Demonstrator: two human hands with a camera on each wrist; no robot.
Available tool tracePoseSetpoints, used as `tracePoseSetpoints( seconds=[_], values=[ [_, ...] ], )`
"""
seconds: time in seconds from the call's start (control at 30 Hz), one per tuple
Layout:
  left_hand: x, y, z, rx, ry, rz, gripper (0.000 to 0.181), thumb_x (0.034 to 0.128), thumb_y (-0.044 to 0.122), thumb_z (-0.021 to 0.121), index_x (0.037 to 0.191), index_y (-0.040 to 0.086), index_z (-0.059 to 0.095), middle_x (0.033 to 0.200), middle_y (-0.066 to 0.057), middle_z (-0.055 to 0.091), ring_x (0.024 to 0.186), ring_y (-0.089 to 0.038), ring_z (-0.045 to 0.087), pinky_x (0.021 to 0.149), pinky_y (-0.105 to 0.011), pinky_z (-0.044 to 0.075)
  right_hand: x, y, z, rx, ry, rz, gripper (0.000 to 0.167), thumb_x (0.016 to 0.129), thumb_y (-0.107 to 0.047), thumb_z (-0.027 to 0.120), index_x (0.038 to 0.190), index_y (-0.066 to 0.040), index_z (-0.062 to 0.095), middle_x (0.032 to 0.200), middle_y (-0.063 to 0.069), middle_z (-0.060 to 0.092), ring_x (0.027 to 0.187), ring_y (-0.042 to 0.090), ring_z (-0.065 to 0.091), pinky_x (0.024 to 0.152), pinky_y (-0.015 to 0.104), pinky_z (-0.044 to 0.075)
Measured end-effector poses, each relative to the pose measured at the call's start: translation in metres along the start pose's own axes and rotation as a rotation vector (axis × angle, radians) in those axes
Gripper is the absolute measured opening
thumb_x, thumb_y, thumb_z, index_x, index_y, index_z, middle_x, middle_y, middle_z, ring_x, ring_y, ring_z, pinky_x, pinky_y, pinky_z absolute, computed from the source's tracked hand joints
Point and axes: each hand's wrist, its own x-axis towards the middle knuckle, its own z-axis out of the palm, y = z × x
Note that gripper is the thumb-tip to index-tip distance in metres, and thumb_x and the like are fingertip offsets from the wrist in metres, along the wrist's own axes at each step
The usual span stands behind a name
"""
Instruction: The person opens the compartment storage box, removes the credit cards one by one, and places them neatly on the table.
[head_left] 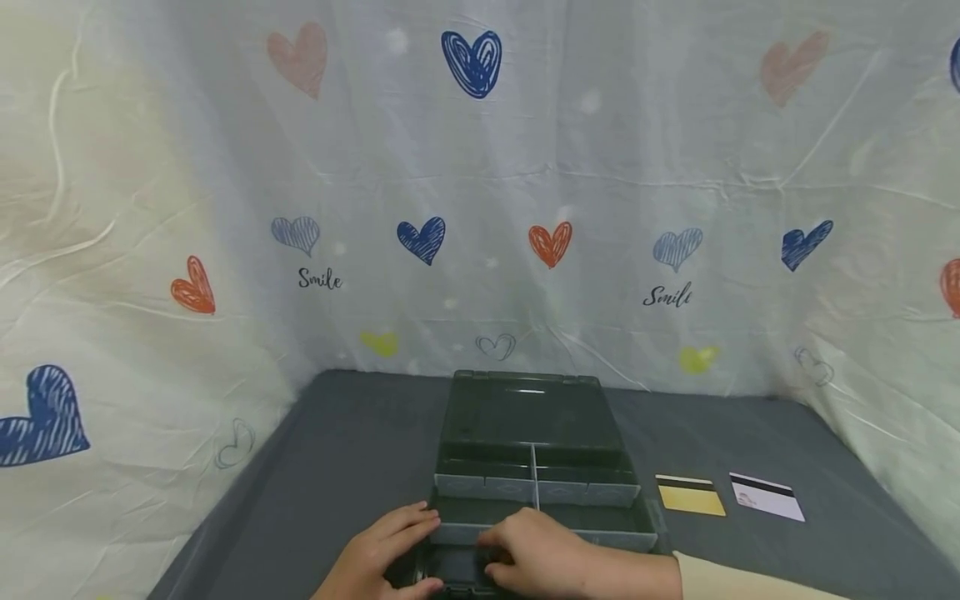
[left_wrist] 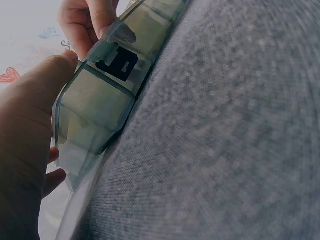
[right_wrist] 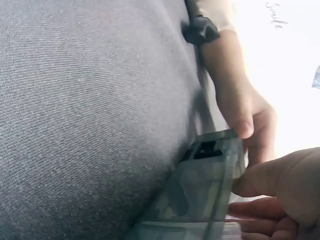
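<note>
A dark green translucent compartment box (head_left: pixel 600 518) stands in front of me, its lid (head_left: pixel 532 417) raised at the back. My left hand (head_left: pixel 378 554) holds the box's front left corner, with the thumb at the front and the fingers along the left side. In the left wrist view a black latch (left_wrist: pixel 119 62) shows on the front wall. My right hand (head_left: pixel 543 550) reaches down into the front compartment with bent fingers. Through the wall a dark fingertip (left_wrist: pixel 127 33) shows faintly. Whether the right fingers pinch anything is hidden.
Right of the box lie a gold card (head_left: pixel 692 497) and a white card (head_left: pixel 767 498), each with a black stripe. A grey cloth (head_left: pixel 360 442) covers the table. Behind it hangs a pale curtain (head_left: pixel 600 150) printed with hearts. Grey dividers (head_left: pixel 487 487) split the box into several compartments.
</note>
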Motion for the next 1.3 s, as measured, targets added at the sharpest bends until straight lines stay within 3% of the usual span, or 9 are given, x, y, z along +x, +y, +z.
tracePoseSetpoints(
  seconds=[0.07,0.17,0.4,0.6,1.0,1.3],
  values=[
    [0.000,0.001,-0.001,0.004,-0.003,-0.001,0.064,0.0850,0.032,0.087,0.138,0.004,0.064,0.133,-0.011,0.065,0.123,-0.031,0.061,0.102,-0.015,0.045,-0.001,-0.002,-0.003,0.029,0.008,0.006,0.027,0.094,-0.015,0.074,0.118,-0.005,0.077,0.104,-0.008,0.076,0.082,-0.005,0.064,0.071,0.014,0.053],
    [0.000,0.001,-0.003,0.015,0.000,0.005,0.064,0.0849,0.033,0.087,0.137,0.004,0.065,0.132,-0.011,0.065,0.122,-0.031,0.062,0.101,-0.015,0.045,-0.003,-0.005,-0.009,0.093,0.038,0.011,0.027,0.095,-0.013,0.074,0.119,-0.003,0.076,0.106,-0.006,0.076,0.086,-0.005,0.067,0.071,0.014,0.054],
    [0.002,0.000,-0.004,0.017,0.006,0.008,0.062,0.0856,0.033,0.087,0.136,0.004,0.065,0.131,-0.011,0.065,0.121,-0.031,0.063,0.099,-0.016,0.047,0.001,-0.011,-0.019,0.296,0.123,0.015,0.024,0.096,-0.008,0.072,0.120,-0.005,0.075,0.106,-0.007,0.075,0.086,-0.005,0.067,0.071,0.015,0.055],
    [0.003,0.000,0.002,0.021,0.013,0.022,0.062,0.0856,0.033,0.087,0.135,0.003,0.066,0.130,-0.011,0.066,0.119,-0.032,0.064,0.098,-0.016,0.048,0.005,-0.009,-0.010,0.409,0.113,0.024,0.029,0.097,-0.015,0.074,0.122,-0.002,0.073,0.107,-0.006,0.075,0.083,-0.004,0.067,0.072,0.017,0.056],
    [0.002,0.001,0.002,0.014,-0.001,-0.002,0.062,0.0858,0.033,0.086,0.136,0.005,0.065,0.131,-0.011,0.066,0.119,-0.032,0.064,0.098,-0.015,0.048,0.006,-0.006,-0.006,0.372,0.202,0.017,0.021,0.097,-0.022,0.074,0.112,-0.007,0.080,0.099,-0.013,0.073,0.084,-0.004,0.064,0.070,0.018,0.055],
    [0.003,0.001,0.000,0.036,0.003,0.004,0.061,0.0857,0.034,0.086,0.135,0.005,0.066,0.130,-0.011,0.067,0.118,-0.032,0.064,0.096,-0.016,0.049,0.009,0.000,-0.008,0.597,0.202,0.124,0.014,0.091,-0.010,0.079,0.104,-0.007,0.080,0.092,-0.005,0.074,0.077,0.006,0.070,0.067,0.021,0.057]
  ],
)
